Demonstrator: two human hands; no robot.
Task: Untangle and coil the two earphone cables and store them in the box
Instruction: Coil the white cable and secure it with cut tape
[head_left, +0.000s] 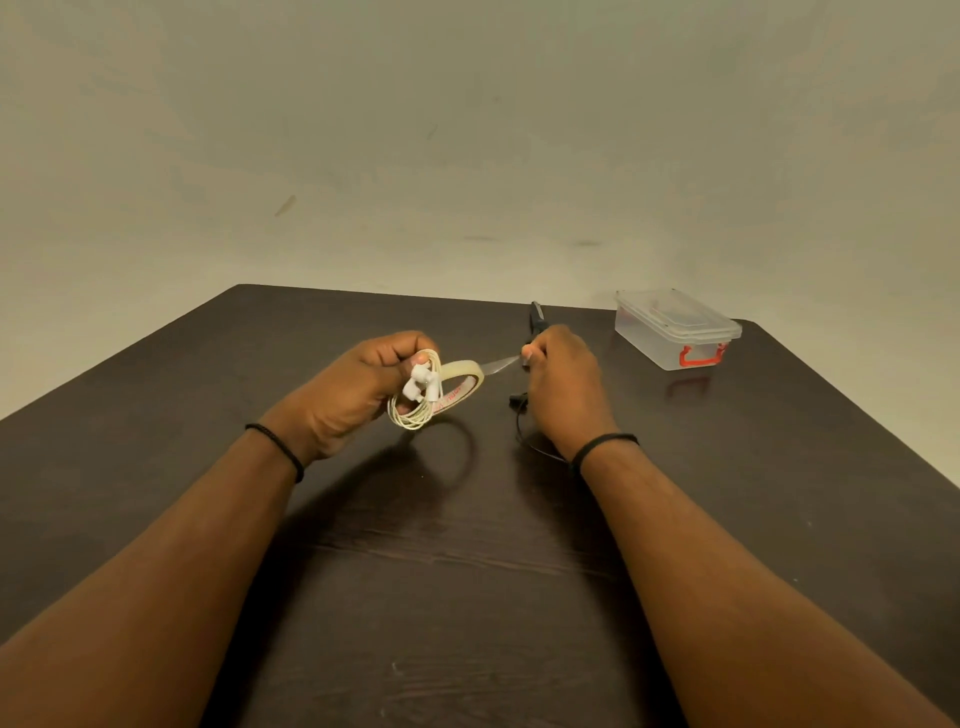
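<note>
Above the middle of the dark wood-grain table (415, 597), the left hand (358, 389) grips a coiled white earphone cable (415, 400) and a cream tape roll (460, 384). The right hand (563, 379) pinches the tape's free end over a black earphone cable (519, 410). A clear lidded plastic box with red latch (675, 330) sits at the far right corner before a plain beige wall (467, 130).

Red printing runs along the inner core of a roll of tape (457, 382), held above the middle of the desk (415, 571), but the letters are too small and blurred to read. No other text, brand, number or sign is legible anywhere in view.
</note>
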